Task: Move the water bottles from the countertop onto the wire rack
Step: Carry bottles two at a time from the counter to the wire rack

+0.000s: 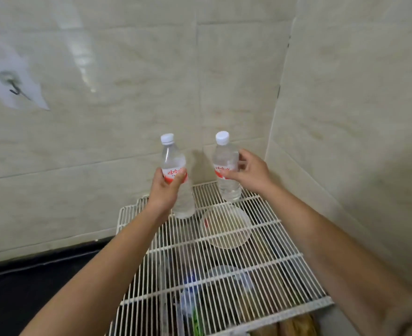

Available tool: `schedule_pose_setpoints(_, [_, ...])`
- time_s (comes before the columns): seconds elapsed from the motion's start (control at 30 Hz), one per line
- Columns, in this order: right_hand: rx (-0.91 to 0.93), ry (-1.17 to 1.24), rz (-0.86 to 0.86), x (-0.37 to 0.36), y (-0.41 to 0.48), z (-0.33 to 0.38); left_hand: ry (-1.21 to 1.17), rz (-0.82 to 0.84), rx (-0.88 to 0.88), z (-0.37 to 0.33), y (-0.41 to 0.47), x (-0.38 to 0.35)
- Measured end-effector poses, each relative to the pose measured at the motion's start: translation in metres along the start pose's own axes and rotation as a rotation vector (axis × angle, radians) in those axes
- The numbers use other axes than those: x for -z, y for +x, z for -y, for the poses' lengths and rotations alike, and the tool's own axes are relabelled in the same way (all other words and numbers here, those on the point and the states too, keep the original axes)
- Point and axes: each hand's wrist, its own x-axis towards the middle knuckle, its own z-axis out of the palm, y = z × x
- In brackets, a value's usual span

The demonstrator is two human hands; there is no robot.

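White wire rack [260, 241] fills the lower centre. Left hand [167, 187] wraps the left bottle [176, 175], upright, base at the rack. Farther back, right hand [249, 172] loosely pinches the right bottle [226, 166], standing upright on the rack.

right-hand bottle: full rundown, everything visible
The right-hand bottle is clear plastic with a white screw cap and a red-and-white label band around its middle. It looks full of clear liquid. It stands upright, cap on, with its base on the white wire rack at the back right corner near the tiled walls. The right hand touches its label, fingers loosely curled. A clear bowl sits just in front.
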Motion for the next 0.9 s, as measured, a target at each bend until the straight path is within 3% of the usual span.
schedule_pose_setpoints(0.33, [-0.024, 0.128, 0.351, -0.022, 0.065, -0.029, 0.218, 0.030, -0.080, 0.012, 0.053, -0.037])
schedule_pose_setpoints(0.53, [-0.027, 0.088, 0.374, -0.022, 0.071, -0.027, 0.252, -0.003, -0.092, 0.021, 0.067, -0.040])
schedule_pose_setpoints(0.73, [-0.020, 0.061, 0.407, -0.026, 0.074, -0.032, 0.308, 0.104, -0.073, 0.019, 0.074, -0.031])
schedule_pose_setpoints(0.9, [-0.043, 0.028, 0.421, -0.032, 0.072, -0.036, 0.209, 0.113, -0.016, 0.019, 0.068, -0.023])
